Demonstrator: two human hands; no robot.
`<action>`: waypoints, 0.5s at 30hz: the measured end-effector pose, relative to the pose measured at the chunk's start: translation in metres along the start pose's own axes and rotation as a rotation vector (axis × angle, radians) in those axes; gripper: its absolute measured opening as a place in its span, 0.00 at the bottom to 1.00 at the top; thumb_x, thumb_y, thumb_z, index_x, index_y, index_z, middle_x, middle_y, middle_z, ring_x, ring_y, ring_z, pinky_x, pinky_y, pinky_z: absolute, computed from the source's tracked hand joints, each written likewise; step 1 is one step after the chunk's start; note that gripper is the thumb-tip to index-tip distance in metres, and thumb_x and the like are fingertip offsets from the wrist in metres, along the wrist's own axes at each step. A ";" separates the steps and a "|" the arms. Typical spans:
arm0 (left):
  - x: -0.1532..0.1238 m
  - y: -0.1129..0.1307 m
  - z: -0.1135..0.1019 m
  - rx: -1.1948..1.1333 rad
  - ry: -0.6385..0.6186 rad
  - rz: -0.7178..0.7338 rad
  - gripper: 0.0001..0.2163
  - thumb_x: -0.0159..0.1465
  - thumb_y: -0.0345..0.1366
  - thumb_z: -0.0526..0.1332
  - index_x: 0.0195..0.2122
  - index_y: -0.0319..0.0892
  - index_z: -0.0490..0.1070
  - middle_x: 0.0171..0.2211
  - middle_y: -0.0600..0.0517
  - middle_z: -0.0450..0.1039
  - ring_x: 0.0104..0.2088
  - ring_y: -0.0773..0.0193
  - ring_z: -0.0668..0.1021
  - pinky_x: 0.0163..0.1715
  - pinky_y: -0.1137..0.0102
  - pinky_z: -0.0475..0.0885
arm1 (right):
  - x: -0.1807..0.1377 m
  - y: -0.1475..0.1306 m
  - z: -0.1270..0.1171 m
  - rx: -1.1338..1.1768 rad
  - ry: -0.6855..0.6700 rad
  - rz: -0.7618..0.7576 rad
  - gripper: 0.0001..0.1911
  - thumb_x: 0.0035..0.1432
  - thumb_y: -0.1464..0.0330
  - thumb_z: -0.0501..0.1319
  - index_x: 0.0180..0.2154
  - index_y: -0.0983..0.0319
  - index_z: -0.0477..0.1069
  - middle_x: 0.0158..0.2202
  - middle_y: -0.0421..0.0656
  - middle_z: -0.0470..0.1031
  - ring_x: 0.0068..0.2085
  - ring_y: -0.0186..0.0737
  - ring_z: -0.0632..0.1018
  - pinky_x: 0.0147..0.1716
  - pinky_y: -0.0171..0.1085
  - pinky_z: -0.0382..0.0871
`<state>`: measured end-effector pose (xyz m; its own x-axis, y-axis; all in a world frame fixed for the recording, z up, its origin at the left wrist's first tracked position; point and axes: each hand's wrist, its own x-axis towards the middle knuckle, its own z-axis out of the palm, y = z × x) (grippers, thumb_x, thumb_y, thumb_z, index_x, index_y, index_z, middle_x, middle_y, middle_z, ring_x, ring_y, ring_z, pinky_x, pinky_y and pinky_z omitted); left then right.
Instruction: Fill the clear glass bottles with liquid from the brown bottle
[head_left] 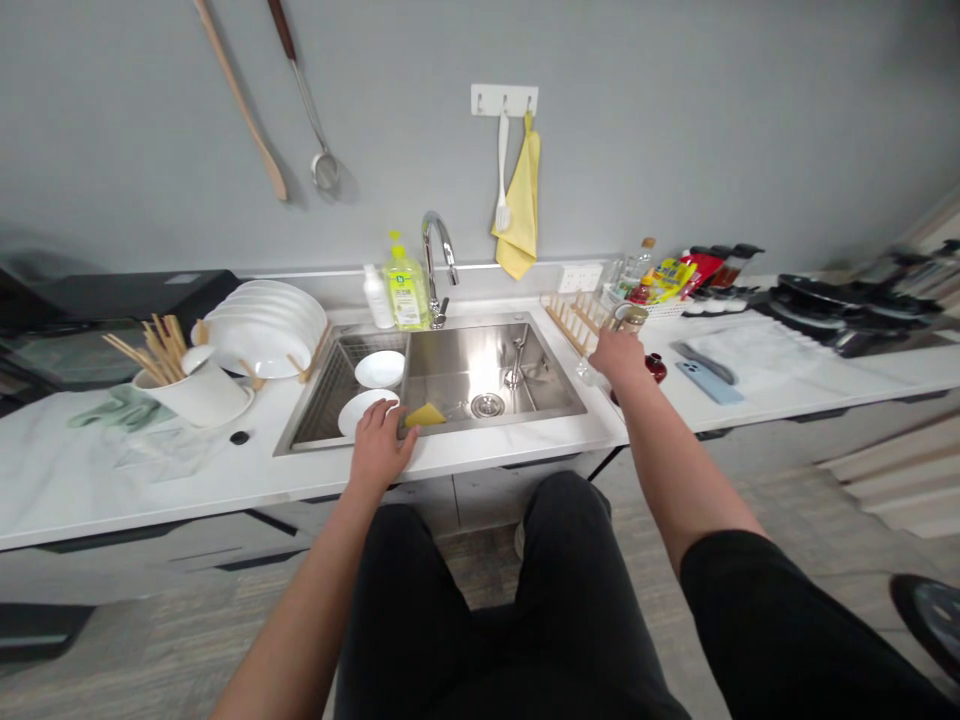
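R hand (pixel 617 357) curled at lidded jar (pixel 634 315), nr wooden dish rack (pixel 565 329) right of sink (pixel 465 362); L hand (pixel 381 440) loosely bent nr yellow sponge/cloth (pixel 426 414) (can't tell if either grips). Prob. best: keep jar upright, clear of rack.

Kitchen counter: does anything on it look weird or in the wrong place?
Maybe the blue phone, right of the sink: it isn't kitchenware. The small black disc on the left looks stray. I see no spill.
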<state>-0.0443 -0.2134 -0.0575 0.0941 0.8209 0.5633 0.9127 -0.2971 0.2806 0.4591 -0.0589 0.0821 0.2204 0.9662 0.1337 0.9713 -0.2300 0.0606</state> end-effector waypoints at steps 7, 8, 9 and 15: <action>0.003 0.004 -0.006 -0.084 -0.055 0.001 0.17 0.74 0.42 0.64 0.60 0.42 0.80 0.61 0.35 0.81 0.66 0.37 0.78 0.72 0.44 0.71 | 0.023 -0.011 -0.014 -0.052 -0.161 -0.105 0.19 0.67 0.75 0.69 0.57 0.72 0.85 0.55 0.67 0.87 0.57 0.61 0.86 0.51 0.43 0.76; 0.004 0.004 -0.006 -0.098 -0.060 0.001 0.16 0.73 0.40 0.64 0.59 0.42 0.80 0.60 0.35 0.81 0.65 0.37 0.78 0.72 0.45 0.72 | 0.020 -0.014 -0.015 -0.053 -0.158 -0.118 0.19 0.67 0.75 0.69 0.57 0.73 0.85 0.56 0.68 0.86 0.57 0.61 0.86 0.52 0.43 0.76; 0.004 0.004 -0.007 -0.108 -0.064 0.001 0.16 0.73 0.39 0.64 0.58 0.42 0.81 0.60 0.35 0.81 0.64 0.38 0.78 0.72 0.45 0.72 | 0.017 -0.017 -0.015 -0.051 -0.154 -0.131 0.20 0.67 0.75 0.69 0.58 0.73 0.84 0.56 0.68 0.86 0.57 0.61 0.86 0.53 0.43 0.76; 0.003 0.003 -0.010 -0.149 -0.063 -0.025 0.14 0.73 0.38 0.64 0.56 0.42 0.81 0.57 0.36 0.82 0.62 0.38 0.79 0.70 0.46 0.73 | -0.016 -0.028 -0.030 -0.009 -0.079 -0.182 0.23 0.69 0.76 0.66 0.63 0.73 0.81 0.59 0.68 0.85 0.59 0.60 0.86 0.56 0.43 0.75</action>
<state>-0.0455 -0.2163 -0.0476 0.1008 0.8565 0.5062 0.8465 -0.3412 0.4087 0.4259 -0.0710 0.1076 0.0481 0.9980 0.0414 0.9950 -0.0515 0.0855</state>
